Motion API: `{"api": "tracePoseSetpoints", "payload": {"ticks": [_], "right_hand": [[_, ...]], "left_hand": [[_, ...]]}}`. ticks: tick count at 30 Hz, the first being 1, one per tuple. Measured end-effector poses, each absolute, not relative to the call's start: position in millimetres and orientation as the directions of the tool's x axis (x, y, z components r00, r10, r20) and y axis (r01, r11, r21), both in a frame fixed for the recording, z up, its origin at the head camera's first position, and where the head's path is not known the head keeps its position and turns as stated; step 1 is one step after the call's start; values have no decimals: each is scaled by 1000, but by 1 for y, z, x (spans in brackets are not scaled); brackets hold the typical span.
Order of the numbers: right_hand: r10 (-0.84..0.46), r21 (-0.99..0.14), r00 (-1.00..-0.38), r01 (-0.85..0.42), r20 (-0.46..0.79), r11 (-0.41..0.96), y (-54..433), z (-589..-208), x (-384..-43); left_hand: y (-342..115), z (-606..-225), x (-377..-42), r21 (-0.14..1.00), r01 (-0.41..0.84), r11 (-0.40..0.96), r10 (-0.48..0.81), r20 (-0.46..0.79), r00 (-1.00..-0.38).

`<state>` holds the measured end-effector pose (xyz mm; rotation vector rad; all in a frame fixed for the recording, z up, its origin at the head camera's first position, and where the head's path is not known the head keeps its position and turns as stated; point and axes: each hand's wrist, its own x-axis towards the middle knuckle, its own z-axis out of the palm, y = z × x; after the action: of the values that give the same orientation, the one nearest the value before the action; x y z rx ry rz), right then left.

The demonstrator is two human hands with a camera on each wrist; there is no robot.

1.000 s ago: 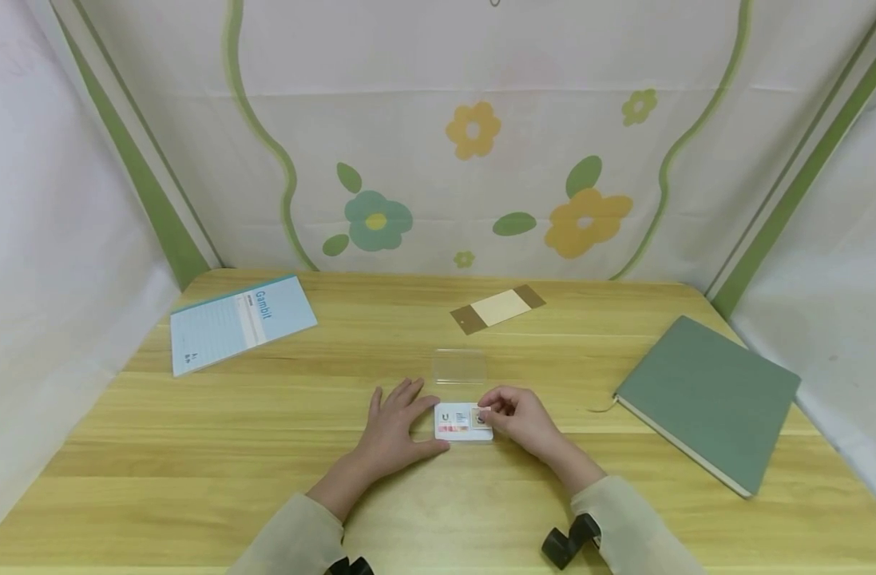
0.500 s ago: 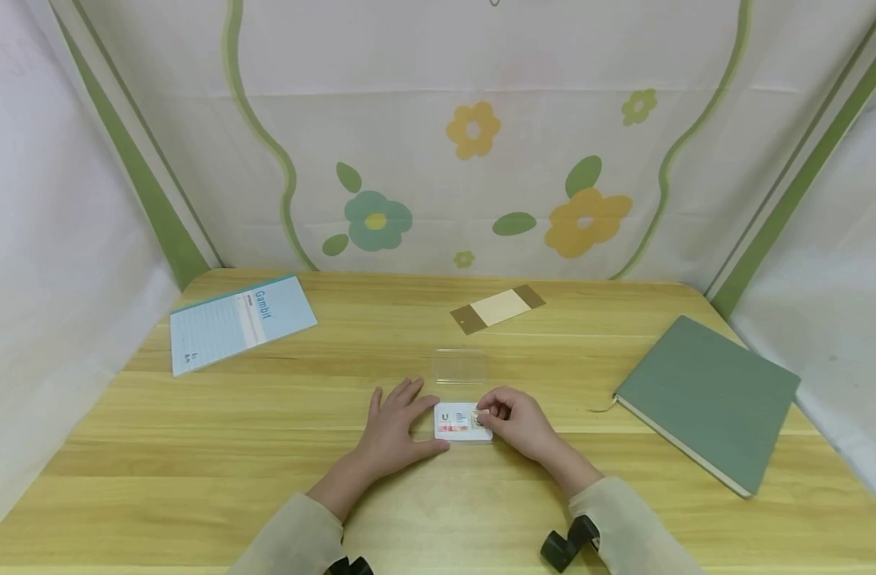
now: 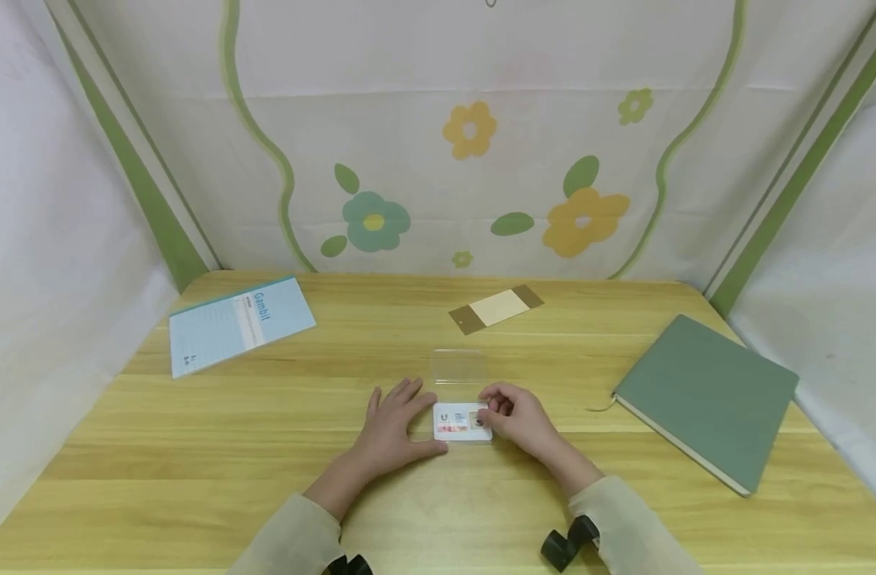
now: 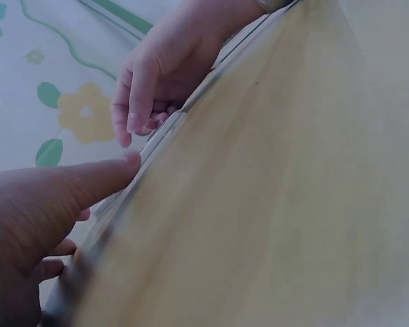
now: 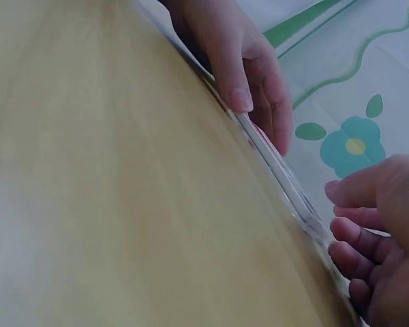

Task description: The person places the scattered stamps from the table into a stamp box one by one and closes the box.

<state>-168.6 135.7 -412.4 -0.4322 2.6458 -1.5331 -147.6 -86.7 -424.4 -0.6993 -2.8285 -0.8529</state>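
Note:
A white printed card [image 3: 461, 435] lies flat on the table in a thin clear case [image 5: 279, 170]. My left hand [image 3: 394, 423] holds its left end, thumb at the near edge and index finger at the far edge, the other fingers spread. At the card's right end, my right hand [image 3: 518, 419] has its thumb and bent index finger over a small framed square [image 3: 476, 421] with a dark spot. The fingertips partly cover this square, so whether they pinch anything is hidden. Just beyond lies a clear plastic cover [image 3: 458, 366].
Toward the back of the wooden table [image 3: 193, 479] lies a brown and cream paper strip [image 3: 498, 308]. A light-blue notebook [image 3: 222, 331] is at the back left. On the right rests a green notebook [image 3: 707, 403] with a ribbon. A patterned cloth [image 3: 409, 64] hangs behind.
My right thumb and fingertips shift slightly over the small square, and its dark spot shows again beside the thumb. The left hand and the card hold still; the head view tilts very slightly.

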Motion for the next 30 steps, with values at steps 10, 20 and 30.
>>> {"api": "tracePoseSetpoints", "payload": {"ticks": [10,20,30], "right_hand": [[-246,-829,-964,-220,103,514,155,-395,-191],[-311,-691,-948,-268,65,672,151,-411,-222],[-290,-484,-953,-294,85,824,145,-423,-225]], "left_hand": [[-103,-413,-173,623,341,704,283,195,-939],[-93,-416,-205,579,253,775,197,159,-967],[-79,-428,-213,382,209,900,187,96,-978]]}}
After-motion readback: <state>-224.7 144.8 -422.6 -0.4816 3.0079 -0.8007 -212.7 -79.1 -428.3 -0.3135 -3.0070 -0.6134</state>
